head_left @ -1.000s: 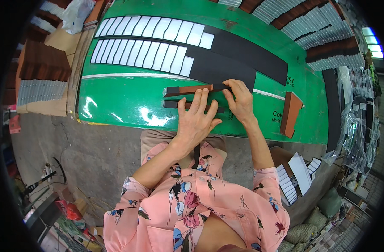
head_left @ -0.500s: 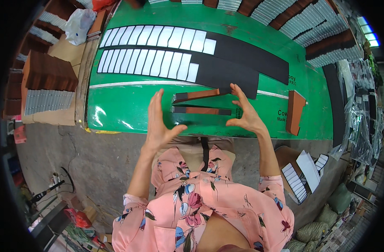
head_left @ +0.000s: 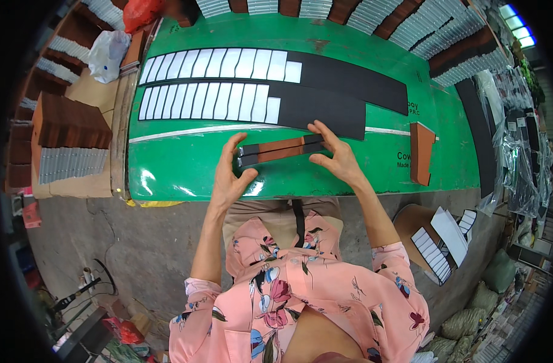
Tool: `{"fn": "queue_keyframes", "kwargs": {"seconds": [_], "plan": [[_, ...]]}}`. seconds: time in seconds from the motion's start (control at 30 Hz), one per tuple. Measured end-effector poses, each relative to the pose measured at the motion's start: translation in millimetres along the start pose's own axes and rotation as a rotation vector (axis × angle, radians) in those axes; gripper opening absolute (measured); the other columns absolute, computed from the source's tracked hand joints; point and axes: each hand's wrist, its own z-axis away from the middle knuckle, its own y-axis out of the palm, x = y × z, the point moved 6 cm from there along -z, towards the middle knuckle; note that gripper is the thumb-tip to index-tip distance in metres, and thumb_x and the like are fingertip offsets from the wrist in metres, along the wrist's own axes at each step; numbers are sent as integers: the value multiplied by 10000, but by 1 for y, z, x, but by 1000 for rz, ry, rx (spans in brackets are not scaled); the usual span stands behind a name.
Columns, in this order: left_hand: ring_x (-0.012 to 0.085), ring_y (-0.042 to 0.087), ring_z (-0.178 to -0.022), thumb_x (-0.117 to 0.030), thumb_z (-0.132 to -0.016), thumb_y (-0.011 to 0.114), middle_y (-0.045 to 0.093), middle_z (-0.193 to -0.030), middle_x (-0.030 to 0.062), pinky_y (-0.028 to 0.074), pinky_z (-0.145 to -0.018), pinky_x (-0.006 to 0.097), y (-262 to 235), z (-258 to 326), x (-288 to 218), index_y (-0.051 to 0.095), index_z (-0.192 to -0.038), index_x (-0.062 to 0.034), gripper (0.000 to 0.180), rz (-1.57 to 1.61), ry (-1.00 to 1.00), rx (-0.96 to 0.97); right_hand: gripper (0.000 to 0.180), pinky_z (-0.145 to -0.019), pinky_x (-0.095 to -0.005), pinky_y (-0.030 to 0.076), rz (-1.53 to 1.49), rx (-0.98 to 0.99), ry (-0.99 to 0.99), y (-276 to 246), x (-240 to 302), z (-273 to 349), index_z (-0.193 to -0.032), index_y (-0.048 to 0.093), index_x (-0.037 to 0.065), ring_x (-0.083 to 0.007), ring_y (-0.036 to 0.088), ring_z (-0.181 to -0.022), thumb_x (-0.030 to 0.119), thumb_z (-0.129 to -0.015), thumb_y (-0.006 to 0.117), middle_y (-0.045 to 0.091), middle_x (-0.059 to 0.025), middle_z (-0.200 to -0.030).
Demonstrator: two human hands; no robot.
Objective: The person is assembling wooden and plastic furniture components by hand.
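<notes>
Two narrow brown pieces with black ends (head_left: 281, 149) lie side by side, long edges together, on the near part of a green table (head_left: 185, 172). My left hand (head_left: 229, 175) curves around their left end, fingers at the far side and thumb at the near side. At the right end, my right hand (head_left: 338, 158) holds them in the same way, fingers beyond and thumb nearer me. Just past them lie two long black sheets (head_left: 325, 110), their left parts covered with rows of white stickers (head_left: 201, 101). The undersides of the brown pieces are hidden.
Another brown piece (head_left: 420, 154) stands near the table's right side. Stacked brown pieces with silvery edges (head_left: 74, 139) sit on cardboard at left; more stacks (head_left: 467, 51) line the far edge. A white plastic bag (head_left: 107, 55) lies at far left. White sheets (head_left: 448, 233) rest low at right.
The two brown pieces, earlier apart in a narrow V, now lie against each other, slightly tilted. Both my hands have closed in from open around their ends.
</notes>
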Motion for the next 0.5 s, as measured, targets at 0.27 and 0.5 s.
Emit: {"fn": "queue_keyframes", "kwargs": {"seconds": [0.27, 0.5], "plan": [[324, 386, -1269, -285, -837, 685, 415, -1340, 204, 291, -1066, 430, 18, 5, 9, 227, -1415, -35, 779, -51, -90, 91, 653, -965, -344, 436, 5, -110, -50, 7, -3, 8, -1372, 368, 11, -281, 516, -1196, 156, -816, 678, 512, -164, -1317], [184, 566, -1063, -68, -759, 739, 576, -1169, 93, 446, -926, 311, 4, 2, 2, 442, -1278, -15, 601, 497, -282, 14, 492, -881, -292, 483, -433, -91, 132, 4, 10, 14, -1172, 544, -15, -148, 612, -997, 90, -742, 759, 652, -100, -1041]]}}
